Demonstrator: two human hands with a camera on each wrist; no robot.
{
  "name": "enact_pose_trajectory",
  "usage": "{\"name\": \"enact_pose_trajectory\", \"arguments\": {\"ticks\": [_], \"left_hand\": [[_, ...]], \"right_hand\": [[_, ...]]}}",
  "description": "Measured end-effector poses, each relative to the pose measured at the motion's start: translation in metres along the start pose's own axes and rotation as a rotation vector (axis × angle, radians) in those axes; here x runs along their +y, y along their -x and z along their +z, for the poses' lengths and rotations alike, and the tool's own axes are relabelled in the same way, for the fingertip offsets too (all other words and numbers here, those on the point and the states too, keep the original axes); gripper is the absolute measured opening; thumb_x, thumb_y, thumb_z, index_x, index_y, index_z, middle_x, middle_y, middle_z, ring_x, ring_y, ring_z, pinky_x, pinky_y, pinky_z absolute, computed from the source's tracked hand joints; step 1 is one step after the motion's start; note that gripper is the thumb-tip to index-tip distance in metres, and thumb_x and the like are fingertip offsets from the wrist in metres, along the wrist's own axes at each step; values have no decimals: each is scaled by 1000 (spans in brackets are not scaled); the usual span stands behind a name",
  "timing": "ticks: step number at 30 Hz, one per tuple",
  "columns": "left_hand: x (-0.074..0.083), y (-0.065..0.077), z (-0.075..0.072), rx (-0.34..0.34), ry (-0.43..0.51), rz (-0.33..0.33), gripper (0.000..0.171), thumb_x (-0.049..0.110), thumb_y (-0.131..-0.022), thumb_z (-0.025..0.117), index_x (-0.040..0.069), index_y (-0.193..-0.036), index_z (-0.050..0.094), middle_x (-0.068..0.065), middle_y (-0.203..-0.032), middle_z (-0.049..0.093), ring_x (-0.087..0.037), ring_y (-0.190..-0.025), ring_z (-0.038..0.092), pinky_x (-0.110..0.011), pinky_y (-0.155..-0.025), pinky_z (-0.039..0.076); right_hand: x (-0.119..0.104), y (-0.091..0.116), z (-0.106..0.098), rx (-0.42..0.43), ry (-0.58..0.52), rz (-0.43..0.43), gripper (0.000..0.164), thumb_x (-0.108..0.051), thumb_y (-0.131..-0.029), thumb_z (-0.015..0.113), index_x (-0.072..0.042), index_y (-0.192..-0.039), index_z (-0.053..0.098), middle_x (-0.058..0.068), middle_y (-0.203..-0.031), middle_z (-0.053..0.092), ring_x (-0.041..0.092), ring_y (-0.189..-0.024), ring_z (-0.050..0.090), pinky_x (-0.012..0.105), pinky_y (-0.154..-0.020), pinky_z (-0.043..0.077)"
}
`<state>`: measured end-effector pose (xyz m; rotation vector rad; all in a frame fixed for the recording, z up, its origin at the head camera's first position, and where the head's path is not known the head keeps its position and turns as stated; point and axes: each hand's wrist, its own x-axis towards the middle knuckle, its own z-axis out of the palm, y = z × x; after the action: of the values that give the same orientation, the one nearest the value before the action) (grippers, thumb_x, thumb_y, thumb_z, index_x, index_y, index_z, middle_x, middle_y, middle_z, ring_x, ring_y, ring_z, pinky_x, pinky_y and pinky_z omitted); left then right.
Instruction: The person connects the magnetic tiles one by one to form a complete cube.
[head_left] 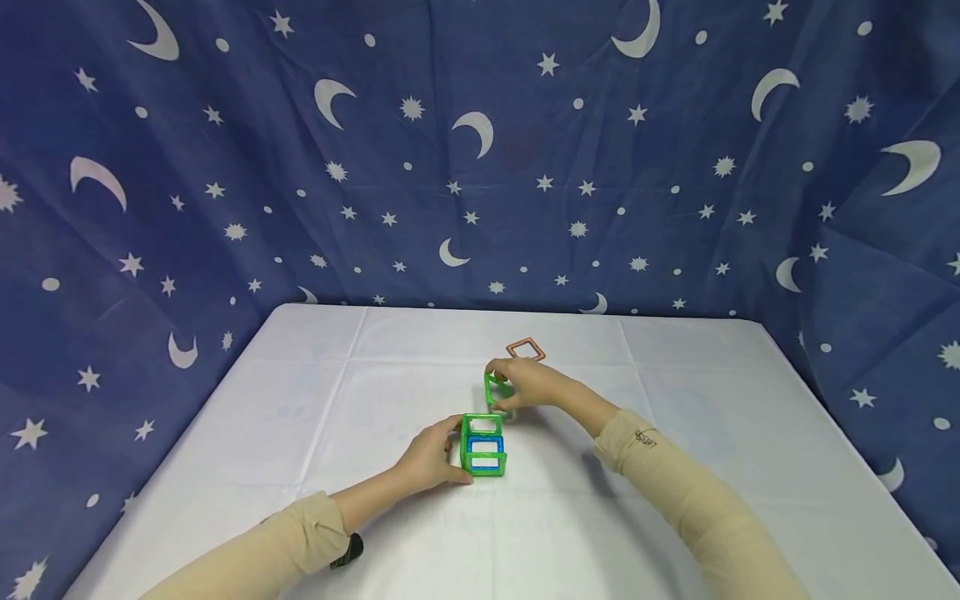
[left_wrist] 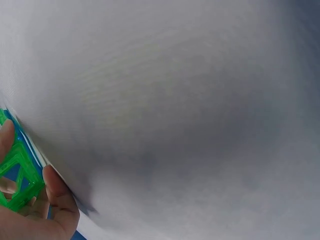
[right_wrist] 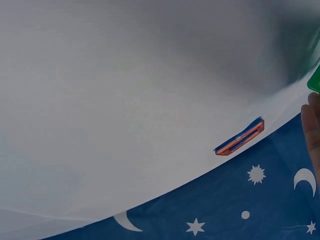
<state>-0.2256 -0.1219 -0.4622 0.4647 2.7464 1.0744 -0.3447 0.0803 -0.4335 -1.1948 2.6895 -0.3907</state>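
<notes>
Mid-table in the head view stands a small open box of green and blue magnetic tiles (head_left: 483,445). My left hand (head_left: 431,457) holds this box from its left side, fingers behind and thumb at the near corner. In the left wrist view, the green tiles (left_wrist: 20,170) show between thumb and fingers of that hand (left_wrist: 55,210). Just beyond the box, my right hand (head_left: 531,383) pinches a green square magnetic tile (head_left: 488,392) tilted upright. Only a green corner (right_wrist: 315,80) and some fingers (right_wrist: 311,130) of that hand appear in the right wrist view.
An orange square magnetic tile (head_left: 526,348) lies flat behind my right hand. A white cloth covers the table (head_left: 390,367). A blue curtain (head_left: 517,150) with moons and stars hangs around the back and sides. Something black (head_left: 347,551) shows below the left cuff.
</notes>
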Motion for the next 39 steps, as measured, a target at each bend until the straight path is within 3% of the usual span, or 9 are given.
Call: {"name": "enact_pose_trajectory", "arguments": {"ticks": [5,8,11,15,19,23,27,31,39], "left_hand": [[1,-1,0,-4,0,13,87,14,-62,88,-6,-135,43,-13,-120,60,-13,-78,46,-21,-65,38],[2,-2,0,-2,8,12,87,12,-62,87,-5,-135,43,-13,-121,60,-15,-75,49,-24,-63,42],[4,-3,2,1,15,22,88,13,-62,88,-6,-135,43,-15,-122,60,-25,-90,60,-35,-80,51],[6,-5,6,10,32,19,89,15,-61,88,-8,-135,42,-18,-124,60,-35,-120,52,-50,-103,39],[7,-8,10,19,34,13,90,15,-61,88,-7,-135,42,-18,-124,60,-36,-121,52,-50,-104,39],[7,-12,11,7,26,20,89,12,-62,88,-6,-135,42,-18,-124,60,-25,-91,61,-40,-87,50],[4,-14,8,-21,64,11,88,9,-64,86,-4,-138,39,-17,-127,57,-11,-61,51,-24,-58,46],[0,-12,7,-37,97,16,88,8,-65,85,-4,-139,38,-17,-127,56,-8,-57,48,-19,-50,41],[1,-12,11,-20,105,36,86,7,-66,85,-5,-138,39,-18,-126,57,-7,-55,47,-19,-49,40]], "right_hand": [[1,14,-5,4,-17,-6,53,-29,-80,75,-3,-121,54,14,-114,67,24,-107,63,38,-95,49],[1,21,-9,16,-27,-4,53,-27,-79,76,-3,-120,53,14,-117,66,24,-109,63,39,-96,48],[2,28,-12,28,-38,15,52,-26,-79,77,-4,-119,52,13,-119,65,24,-110,62,40,-97,48],[3,37,-13,39,-77,31,51,-23,-79,77,-5,-119,51,11,-119,63,24,-111,61,39,-98,47],[4,47,-14,49,-110,16,51,-20,-79,75,-5,-120,49,11,-119,63,27,-112,60,40,-98,47],[5,56,-15,52,-133,9,52,-19,-80,75,-5,-122,47,12,-120,62,29,-113,60,41,-97,47],[5,60,-16,71,-172,4,52,-18,-80,74,-4,-122,46,13,-120,62,30,-113,60,41,-97,48],[3,66,-11,79,-247,4,54,-18,-80,75,-3,-123,45,14,-120,61,32,-113,59,39,-95,49],[-2,81,1,104,-380,-12,53,-15,-81,74,-2,-123,45,17,-121,60,30,-112,60,34,-93,51]]}}
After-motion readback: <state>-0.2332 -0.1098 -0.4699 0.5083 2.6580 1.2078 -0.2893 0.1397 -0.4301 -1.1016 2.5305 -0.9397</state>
